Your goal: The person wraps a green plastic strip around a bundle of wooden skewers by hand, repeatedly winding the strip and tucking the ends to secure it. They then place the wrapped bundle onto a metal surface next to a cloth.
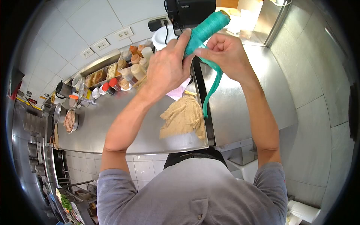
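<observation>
A spool of green twine (210,30) is raised above the far side of the steel counter, tilted up to the right. My left hand (169,66) is wrapped around its lower end. My right hand (225,52) is beside the spool, thumb and forefinger pinched on the twine at its lower side. From there a green strand (213,88) hangs down over the gap between two counter sections. Below the hands a crumpled tan cloth (183,118) lies on the counter, with pink paper (178,91) just behind it.
Sauce bottles (137,69) and food trays (100,76) line the wall at the left. A bowl of meat (70,120) sits on the left of the steel counter (112,129). At the back stands a black Epson device (191,15).
</observation>
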Available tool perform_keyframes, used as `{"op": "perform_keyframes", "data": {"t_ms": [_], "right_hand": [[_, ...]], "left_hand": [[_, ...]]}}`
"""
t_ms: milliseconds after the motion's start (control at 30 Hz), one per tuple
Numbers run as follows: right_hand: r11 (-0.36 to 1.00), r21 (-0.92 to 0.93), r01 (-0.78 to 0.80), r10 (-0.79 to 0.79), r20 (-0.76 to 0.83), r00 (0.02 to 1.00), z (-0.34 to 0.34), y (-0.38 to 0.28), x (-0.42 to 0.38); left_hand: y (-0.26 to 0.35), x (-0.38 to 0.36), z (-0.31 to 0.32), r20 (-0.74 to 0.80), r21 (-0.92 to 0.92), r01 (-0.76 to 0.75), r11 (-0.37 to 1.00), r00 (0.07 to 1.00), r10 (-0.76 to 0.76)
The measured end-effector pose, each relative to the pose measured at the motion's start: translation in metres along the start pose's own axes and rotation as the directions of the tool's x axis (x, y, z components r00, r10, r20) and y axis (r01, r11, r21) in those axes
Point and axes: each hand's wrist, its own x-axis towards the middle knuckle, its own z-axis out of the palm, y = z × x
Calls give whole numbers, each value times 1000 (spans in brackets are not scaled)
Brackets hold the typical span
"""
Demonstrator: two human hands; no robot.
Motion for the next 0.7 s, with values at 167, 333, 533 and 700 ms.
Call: {"op": "perform_keyframes", "data": {"t_ms": [167,333,533,700], "right_hand": [[971,-68,227,-231,-52,972,5,-40,27],[924,-28,381,-382,-136,914,9,-55,43],[901,35,432,-419,-187,889,14,-62,52],[930,164,329,-298,-189,936,21,-55,50]], "left_hand": [[3,35,-37,-132,54,-100,994,985,107],[4,54,-54,-193,71,-129,989,971,141],[3,61,-60,-208,83,-128,988,968,143],[7,63,-62,-173,-14,-43,999,984,40]]}}
